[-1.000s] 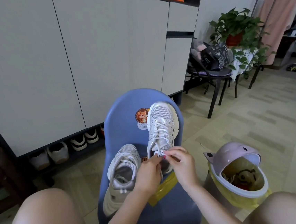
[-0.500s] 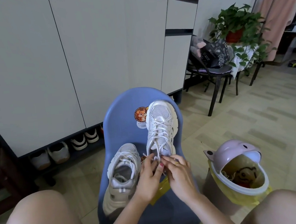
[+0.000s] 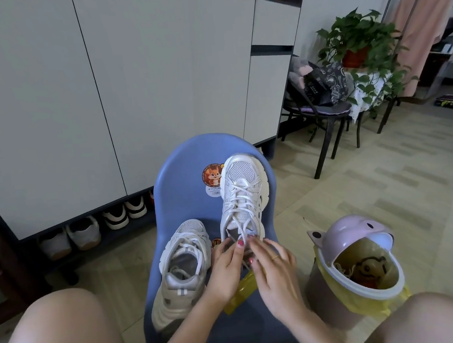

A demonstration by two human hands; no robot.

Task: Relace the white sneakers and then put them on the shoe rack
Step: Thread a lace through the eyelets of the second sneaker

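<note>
Both hands meet at the heel end of the right sneaker: the left hand pinches a lace between thumb and forefinger, and the right hand has its fingers curled at the same lace ends, though whether it actually pinches them I cannot tell. That sneaker stands propped toe-up against the back of a blue chair. The other sneaker lies just beside it on the seat, reaching the seat's left edge. A round sticker with a cartoon squirrel sits on the chair back; its writing is too small to read. A bin stands near the chair's right side. Open floor stretches right; shoes line the cabinet's low shelf.
</note>
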